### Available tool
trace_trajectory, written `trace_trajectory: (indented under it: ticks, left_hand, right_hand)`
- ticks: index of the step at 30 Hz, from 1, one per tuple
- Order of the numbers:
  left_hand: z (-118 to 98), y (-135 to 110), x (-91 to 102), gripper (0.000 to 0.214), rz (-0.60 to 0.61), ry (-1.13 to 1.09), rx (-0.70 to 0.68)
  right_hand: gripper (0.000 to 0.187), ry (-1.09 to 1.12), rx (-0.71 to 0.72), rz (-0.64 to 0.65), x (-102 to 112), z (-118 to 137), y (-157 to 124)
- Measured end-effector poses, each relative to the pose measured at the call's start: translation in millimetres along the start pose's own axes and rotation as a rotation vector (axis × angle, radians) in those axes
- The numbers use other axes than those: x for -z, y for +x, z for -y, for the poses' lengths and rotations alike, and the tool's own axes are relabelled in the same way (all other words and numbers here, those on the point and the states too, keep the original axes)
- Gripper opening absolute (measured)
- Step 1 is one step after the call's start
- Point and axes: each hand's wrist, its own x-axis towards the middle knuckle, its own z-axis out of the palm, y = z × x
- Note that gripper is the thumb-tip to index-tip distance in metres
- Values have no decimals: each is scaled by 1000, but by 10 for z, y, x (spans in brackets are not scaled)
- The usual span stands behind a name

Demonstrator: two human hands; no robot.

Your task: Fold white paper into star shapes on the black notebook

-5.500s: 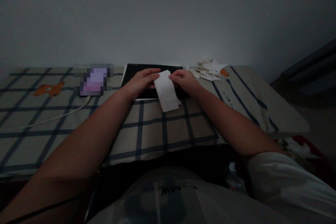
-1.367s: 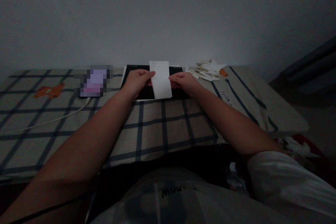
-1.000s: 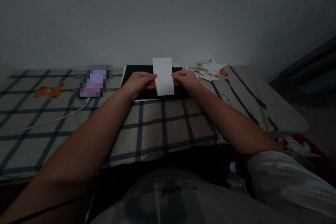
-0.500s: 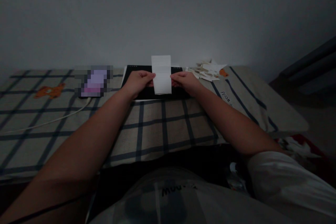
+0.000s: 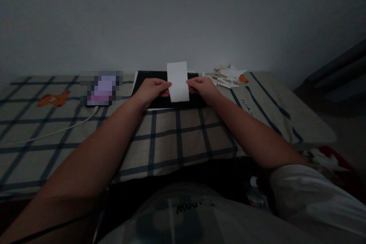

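One smooth, plain white paper slip (image 5: 177, 82), an upright rectangle, is held just above a flat black mat (image 5: 143, 80) at the far edge of a beige cloth (image 5: 177, 137) checked with dark blue lines. The left hand (image 5: 151, 89) and right hand (image 5: 201, 87) each pinch one side edge of it, fingers closed. To the right lies one loose heap of jagged paper scraps (image 5: 227, 76). Upside-down writing (image 5: 246, 107) on the cloth reads "world". Two orange bear prints show, one (image 5: 54, 98) far left. One white cable (image 5: 57, 129) curves nearby.

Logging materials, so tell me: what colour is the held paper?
The paper is plain white; head view.
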Motion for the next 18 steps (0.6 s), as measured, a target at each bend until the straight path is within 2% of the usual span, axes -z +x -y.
trace_trajectory:
  ticks: [8,11,18]
  left_hand:
    - [-9,-8,6,21,-57,-13,-32]
    - [-15,-14,0,21,-57,-24,-25]
    - [-43,-32,1,19,27,-10,48]
  right_hand:
    - [24,8,-36,82,-13,42,-41]
    - [22,-11,-41,65,-17,50,-41]
    - [21,-10,-13,-22,-1,20,-7]
